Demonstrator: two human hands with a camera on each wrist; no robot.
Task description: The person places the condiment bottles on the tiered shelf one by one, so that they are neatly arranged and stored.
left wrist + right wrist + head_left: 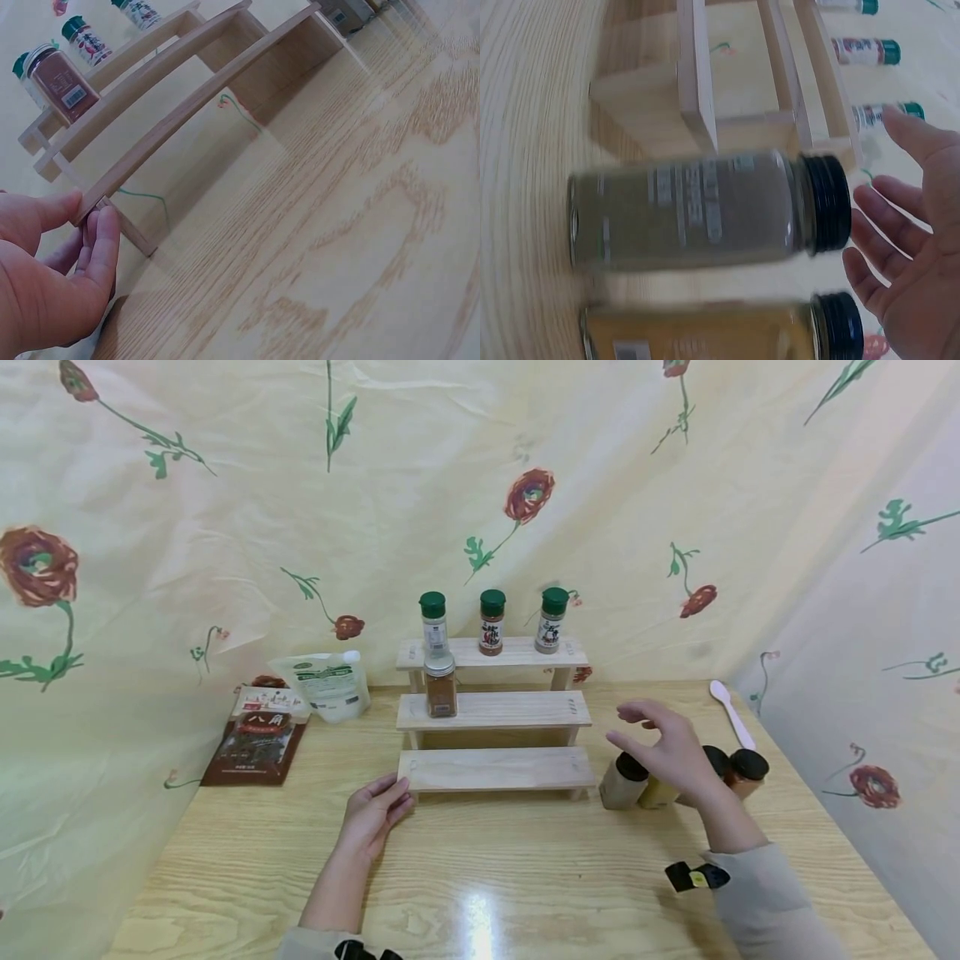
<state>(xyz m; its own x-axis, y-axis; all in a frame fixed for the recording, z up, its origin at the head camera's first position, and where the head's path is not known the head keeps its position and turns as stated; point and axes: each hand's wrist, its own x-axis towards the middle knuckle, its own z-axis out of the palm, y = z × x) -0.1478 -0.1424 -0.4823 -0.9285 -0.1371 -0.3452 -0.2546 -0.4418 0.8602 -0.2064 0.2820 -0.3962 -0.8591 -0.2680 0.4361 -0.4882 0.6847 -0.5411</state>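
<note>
A three-tier wooden rack point(495, 768) stands on the table. My left hand point(372, 817) pinches the left end of its lowest shelf, thumb on top and fingers beneath, as the left wrist view shows. One brown spice jar with a silvery lid point(441, 692) is on the middle tier. Three green-capped shakers point(491, 625) line the top tier. Over the black-lidded jars at the rack's right, my right hand point(675, 752) is spread and holds nothing. Nearest to it are a grey-brown spice jar point(690, 214) and a yellow spice jar point(705, 330).
Left of the rack lie a dark red packet point(255, 735) and a white spouted pouch point(330, 685). An orange-brown jar with a black lid point(747, 770) and a white spoon point(733, 714) are at the right. Flowered cloth point(225, 527) hangs behind the table.
</note>
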